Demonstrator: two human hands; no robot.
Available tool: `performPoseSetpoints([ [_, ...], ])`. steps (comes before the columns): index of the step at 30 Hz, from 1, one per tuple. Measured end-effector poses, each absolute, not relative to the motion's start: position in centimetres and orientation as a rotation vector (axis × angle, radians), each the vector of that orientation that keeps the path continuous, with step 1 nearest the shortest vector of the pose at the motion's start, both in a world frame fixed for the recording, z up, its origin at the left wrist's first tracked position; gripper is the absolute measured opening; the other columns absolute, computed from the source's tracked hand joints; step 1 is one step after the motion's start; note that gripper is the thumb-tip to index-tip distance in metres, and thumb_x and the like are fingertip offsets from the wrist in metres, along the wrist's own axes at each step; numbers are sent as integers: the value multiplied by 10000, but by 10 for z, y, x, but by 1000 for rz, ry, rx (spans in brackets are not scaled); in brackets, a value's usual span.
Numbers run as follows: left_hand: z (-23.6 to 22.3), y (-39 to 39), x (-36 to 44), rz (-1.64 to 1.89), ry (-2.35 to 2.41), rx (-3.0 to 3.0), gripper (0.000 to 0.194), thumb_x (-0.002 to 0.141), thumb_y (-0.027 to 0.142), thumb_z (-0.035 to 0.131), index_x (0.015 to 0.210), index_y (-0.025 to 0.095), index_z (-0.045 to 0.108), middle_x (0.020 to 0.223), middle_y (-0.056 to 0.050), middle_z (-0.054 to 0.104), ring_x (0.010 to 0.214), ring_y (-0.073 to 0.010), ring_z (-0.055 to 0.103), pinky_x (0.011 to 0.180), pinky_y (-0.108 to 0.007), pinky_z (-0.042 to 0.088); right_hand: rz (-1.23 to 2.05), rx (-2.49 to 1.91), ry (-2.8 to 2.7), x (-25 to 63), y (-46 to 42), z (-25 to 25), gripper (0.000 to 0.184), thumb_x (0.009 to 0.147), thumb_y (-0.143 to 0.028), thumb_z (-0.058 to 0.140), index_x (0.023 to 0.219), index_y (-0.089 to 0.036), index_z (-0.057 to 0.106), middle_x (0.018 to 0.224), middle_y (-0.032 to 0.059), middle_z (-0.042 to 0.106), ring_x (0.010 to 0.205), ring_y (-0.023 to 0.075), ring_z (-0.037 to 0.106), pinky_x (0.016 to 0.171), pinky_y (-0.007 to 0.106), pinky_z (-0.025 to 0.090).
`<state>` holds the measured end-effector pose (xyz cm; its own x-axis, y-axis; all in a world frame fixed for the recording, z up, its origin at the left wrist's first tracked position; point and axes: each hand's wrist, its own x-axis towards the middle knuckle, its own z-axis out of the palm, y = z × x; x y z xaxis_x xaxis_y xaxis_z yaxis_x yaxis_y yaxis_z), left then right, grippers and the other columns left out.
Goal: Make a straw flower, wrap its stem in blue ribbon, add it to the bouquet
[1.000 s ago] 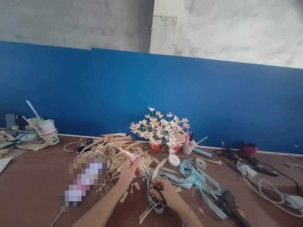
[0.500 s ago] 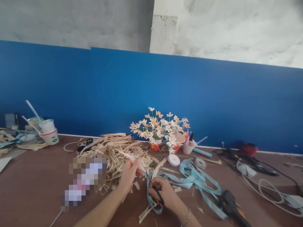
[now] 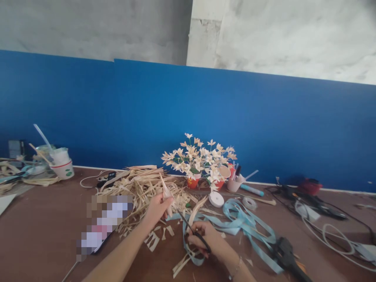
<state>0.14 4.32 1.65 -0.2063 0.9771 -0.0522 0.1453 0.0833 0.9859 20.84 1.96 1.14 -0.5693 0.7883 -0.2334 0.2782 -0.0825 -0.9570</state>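
Between the thumb and fingers of my left hand (image 3: 158, 207) is a pale, pointed piece of dried husk (image 3: 167, 192), its tip standing up and away from me. My right hand (image 3: 204, 237) grips black-handled scissors (image 3: 202, 241), with the blades reaching toward the husk's lower end near my left fingers. Whether the blades touch the husk I cannot tell. Behind my left hand lies a heap of dried husk strips (image 3: 141, 184). Small cut scraps (image 3: 152, 241) are scattered below it. Light blue ribbon (image 3: 237, 219) loops beside and beneath my right hand.
Potted pale flowers (image 3: 199, 156) stand behind the heap. A white ribbon roll (image 3: 216, 199), clear tape (image 3: 249, 203) and a pen cup (image 3: 234, 183) are nearby. At right lie a black glue gun (image 3: 284, 250) and cables (image 3: 326, 235); at left, a pixelated phone-like object (image 3: 102, 227) and a cup (image 3: 62, 169).
My left hand has shifted slightly left and turned the husk piece more upright. The scissors have moved a little right and down, and more scraps now show below my left hand.
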Motion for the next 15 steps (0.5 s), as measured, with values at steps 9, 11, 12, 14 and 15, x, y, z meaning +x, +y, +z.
performPoseSetpoints([
  [9, 13, 46, -6, 1182, 1464, 1213, 268, 671, 418, 598, 636, 158, 543, 362, 35, 547, 264, -97, 451, 281, -170, 284, 1766, -1112, -1795, 215, 19, 13, 187, 664, -308, 609, 712, -146, 530, 399, -97, 427, 287, 24, 315, 273, 123, 240],
  [11, 12, 45, -5, 1149, 1427, 1229, 273, 667, 427, 602, 634, 163, 539, 372, 40, 549, 266, -91, 445, 282, -168, 275, 1749, -1140, -1793, 213, 19, 11, 179, 661, -305, 608, 705, -149, 533, 406, -98, 422, 289, 23, 308, 269, 123, 243],
  [12, 11, 45, -5, 1139, 1416, 1234, 276, 665, 431, 604, 631, 166, 536, 370, 44, 543, 266, -89, 442, 283, -168, 277, 1746, -1150, -1789, 212, 19, 10, 172, 659, -300, 607, 700, -150, 533, 406, -98, 420, 289, 23, 305, 267, 123, 244],
  [14, 10, 44, -4, 1126, 1410, 1245, 281, 668, 437, 602, 624, 169, 529, 354, 53, 520, 266, -88, 434, 287, -169, 288, 1742, -1168, -1787, 211, 18, 9, 159, 656, -290, 601, 693, -152, 532, 406, -96, 419, 289, 24, 301, 266, 125, 247],
  [15, 10, 44, -3, 1122, 1410, 1248, 283, 672, 439, 598, 621, 170, 526, 348, 55, 512, 267, -88, 433, 288, -169, 290, 1743, -1173, -1789, 210, 18, 9, 154, 657, -288, 597, 693, -153, 533, 411, -94, 424, 289, 25, 303, 267, 127, 247],
])
